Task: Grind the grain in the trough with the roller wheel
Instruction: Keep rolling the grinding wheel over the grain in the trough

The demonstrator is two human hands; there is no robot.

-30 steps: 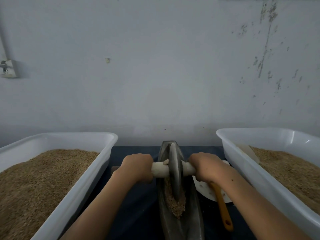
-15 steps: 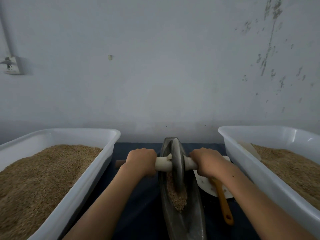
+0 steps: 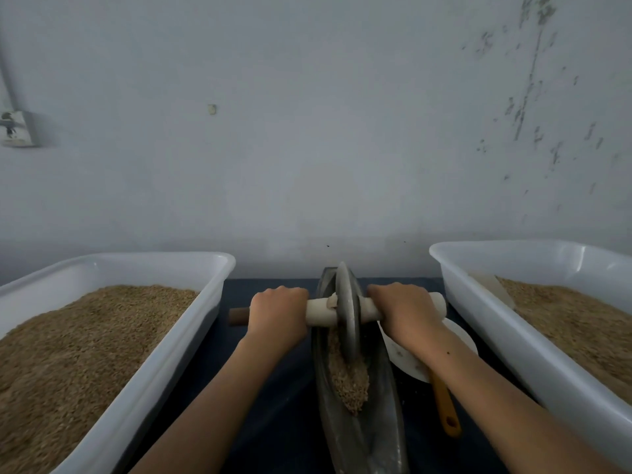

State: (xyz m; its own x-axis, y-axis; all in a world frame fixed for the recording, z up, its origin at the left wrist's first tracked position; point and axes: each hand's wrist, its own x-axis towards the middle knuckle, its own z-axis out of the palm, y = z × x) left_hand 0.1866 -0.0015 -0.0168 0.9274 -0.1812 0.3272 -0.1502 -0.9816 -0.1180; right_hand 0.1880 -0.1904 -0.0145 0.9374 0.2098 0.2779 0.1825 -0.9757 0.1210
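Observation:
A narrow grey metal trough (image 3: 383, 415) runs away from me down the middle of the dark table. A patch of brown grain (image 3: 349, 378) lies in its groove. The grey roller wheel (image 3: 346, 313) stands upright in the far half of the trough, on the far edge of the grain. A pale axle handle (image 3: 318, 310) passes through the wheel's hub. My left hand (image 3: 277, 311) grips the handle left of the wheel. My right hand (image 3: 407, 309) grips it on the right side.
Two white plastic tubs of grain flank the trough: the left tub (image 3: 191, 323) and the right tub (image 3: 478, 313). A white plate (image 3: 403, 357) and an orange-handled utensil (image 3: 444, 405) lie beside the trough under my right forearm. A pale wall closes off the far side.
Both hands have pushed the wheel away from me along the trough, toward its far end, leaving more grain exposed behind it.

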